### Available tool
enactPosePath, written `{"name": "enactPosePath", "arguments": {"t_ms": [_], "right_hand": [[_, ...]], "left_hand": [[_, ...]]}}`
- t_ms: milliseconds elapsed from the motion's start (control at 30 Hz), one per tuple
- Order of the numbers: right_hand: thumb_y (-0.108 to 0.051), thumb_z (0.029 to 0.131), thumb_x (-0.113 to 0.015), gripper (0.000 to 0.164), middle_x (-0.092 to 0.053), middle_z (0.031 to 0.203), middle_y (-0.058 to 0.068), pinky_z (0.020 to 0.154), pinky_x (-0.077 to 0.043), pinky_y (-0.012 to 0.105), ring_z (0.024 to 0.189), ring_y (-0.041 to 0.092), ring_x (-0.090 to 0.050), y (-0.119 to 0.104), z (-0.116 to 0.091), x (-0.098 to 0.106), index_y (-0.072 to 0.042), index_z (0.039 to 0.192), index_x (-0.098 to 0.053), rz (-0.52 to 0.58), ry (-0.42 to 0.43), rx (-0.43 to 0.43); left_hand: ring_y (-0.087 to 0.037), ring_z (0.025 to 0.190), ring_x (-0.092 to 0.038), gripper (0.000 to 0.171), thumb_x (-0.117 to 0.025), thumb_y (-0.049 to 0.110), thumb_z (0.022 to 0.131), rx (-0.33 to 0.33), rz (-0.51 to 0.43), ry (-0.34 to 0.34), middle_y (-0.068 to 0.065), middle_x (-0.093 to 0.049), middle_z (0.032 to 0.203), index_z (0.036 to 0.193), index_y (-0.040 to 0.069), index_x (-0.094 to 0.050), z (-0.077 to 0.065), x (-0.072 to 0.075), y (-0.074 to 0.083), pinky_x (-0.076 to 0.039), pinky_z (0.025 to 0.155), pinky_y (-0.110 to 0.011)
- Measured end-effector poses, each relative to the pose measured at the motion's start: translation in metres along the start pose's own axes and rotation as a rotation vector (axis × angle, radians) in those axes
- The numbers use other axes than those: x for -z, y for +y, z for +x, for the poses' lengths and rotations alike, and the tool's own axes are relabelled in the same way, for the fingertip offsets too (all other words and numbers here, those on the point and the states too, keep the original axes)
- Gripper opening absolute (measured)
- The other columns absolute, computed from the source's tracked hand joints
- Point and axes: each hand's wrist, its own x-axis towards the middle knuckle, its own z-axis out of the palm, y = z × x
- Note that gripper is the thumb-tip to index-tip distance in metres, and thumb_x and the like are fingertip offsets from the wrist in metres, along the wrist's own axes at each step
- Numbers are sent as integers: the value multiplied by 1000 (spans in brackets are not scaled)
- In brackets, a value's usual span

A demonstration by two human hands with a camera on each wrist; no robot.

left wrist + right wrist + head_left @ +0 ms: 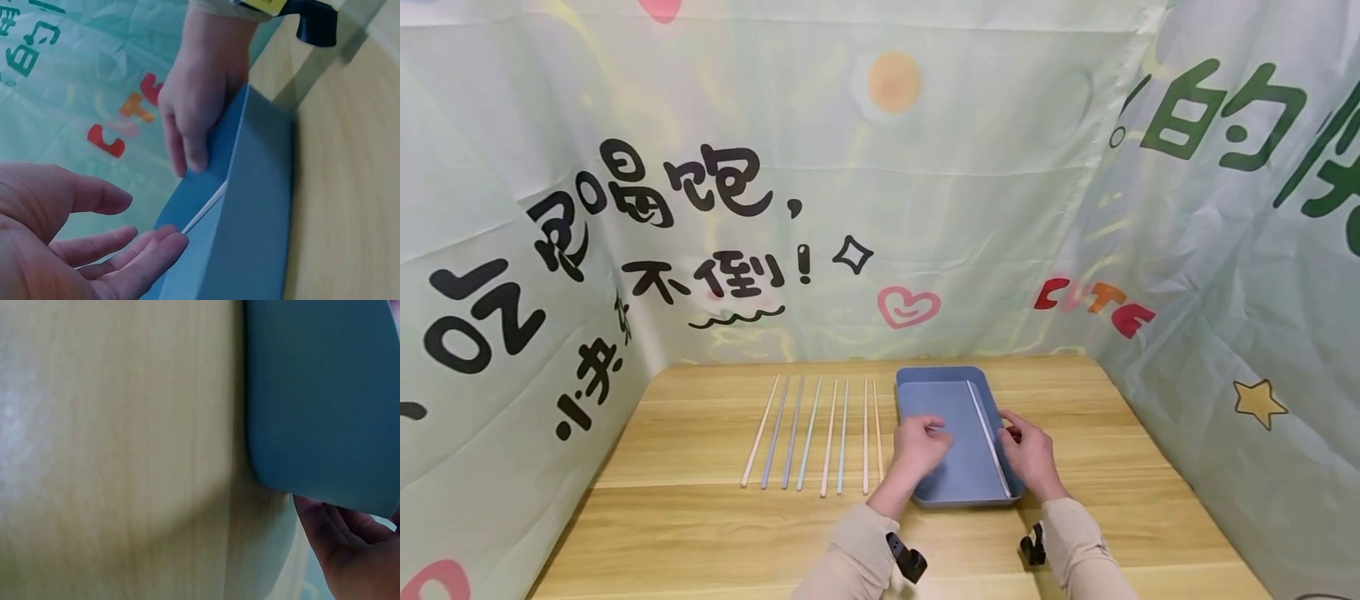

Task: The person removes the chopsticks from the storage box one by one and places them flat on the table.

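A blue rectangular tray (951, 492) rests on the table, with a pale chopstick (988, 437) lying lengthwise near its right wall. Over the tray's left part is my left hand (922, 443), its fingers loosely bent and nothing between them. In the left wrist view, the thumb stands apart from the fingers (169, 250), which overlap the chopstick's line. My right hand (1030, 454) is at the tray's right wall. The right wrist view shows its fingers (322, 528) against the outside of the wall, with the thumb mostly out of frame near the rim.
Left of the tray, several chopsticks in pink, purple and light blue (808, 433) lie side by side on the wooden table (700, 533). Printed cloth (820, 333) hangs behind the table and on both sides.
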Motion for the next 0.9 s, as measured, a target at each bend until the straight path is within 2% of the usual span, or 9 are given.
{"name": "enactPosePath", "arguments": {"t_ms": [133, 300, 500, 633, 733, 900], "right_hand": [[-8, 103, -60, 41, -73, 106, 24, 69, -52, 31, 89, 30, -66, 1, 0, 0, 2, 143, -61, 4, -4, -1], [-8, 103, -61, 41, -73, 106, 24, 70, -53, 31, 90, 31, -67, 1, 1, 0, 1, 143, -62, 2, 1, -4], [-6, 101, -62, 39, -75, 102, 23, 72, -54, 32, 88, 31, -69, 0, 1, -1, 2, 139, -64, -8, 23, 14], [-5, 101, -62, 38, -75, 101, 24, 72, -55, 34, 88, 32, -70, 1, 1, -1, 2, 138, -65, -14, 31, 26], [-5, 101, -62, 38, -75, 102, 24, 72, -55, 36, 89, 33, -71, 1, 1, -1, 3, 138, -65, -17, 30, 26], [-5, 100, -62, 38, -76, 103, 26, 70, -54, 34, 88, 33, -71, 0, 1, 0, 3, 138, -65, -14, 30, 23]], "left_hand": [[-9, 54, -64, 25, -77, 5, 84, 61, -36, -61, -5, -76, 76, 108, -1, -79, -2, -12, 3, -54, 54, -22], [-8, 49, -61, 27, -78, 6, 85, 118, -25, -81, -2, -75, 72, 111, 1, -79, -5, -25, 5, -50, 49, -21], [-12, 47, -64, 28, -79, 4, 84, 178, -43, -106, -1, -72, 73, 112, 0, -78, -9, -41, 3, -56, 47, -24], [-16, 52, -68, 27, -80, 3, 84, 204, -78, -126, 0, -70, 72, 110, -1, -78, -9, -52, 6, -58, 47, -25], [-15, 51, -67, 26, -81, 3, 83, 221, -95, -138, 0, -68, 67, 109, -1, -78, -11, -60, 11, -57, 46, -24], [-16, 49, -66, 27, -85, 5, 81, 224, -68, -125, -3, -70, 68, 107, 0, -79, -14, -71, 14, -56, 48, -24]]}}
